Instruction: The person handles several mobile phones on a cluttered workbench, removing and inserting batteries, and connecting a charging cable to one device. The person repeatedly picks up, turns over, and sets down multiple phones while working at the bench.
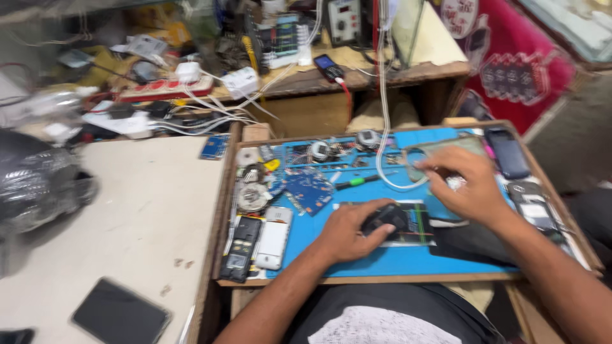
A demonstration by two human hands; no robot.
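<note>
My left hand (349, 230) rests on the blue work mat (382, 261) and closes around a small black device (386, 218) lying on a framed panel. Farther back and to the right, my right hand (464, 181) hovers over the mat with its fingers pinched near a white cable (383, 167) and a small part; what it pinches is blurred. A screwdriver with a green and black handle (357, 182) lies just behind the left hand.
A wooden tray (224, 210) holds the mat, old phones (272, 238), tape rolls (253, 196) and circuit boards (311, 188). More phones (508, 153) lie at right. A dark tablet (120, 315) sits on the pale table at left. A power strip (167, 89) and cables crowd the back shelf.
</note>
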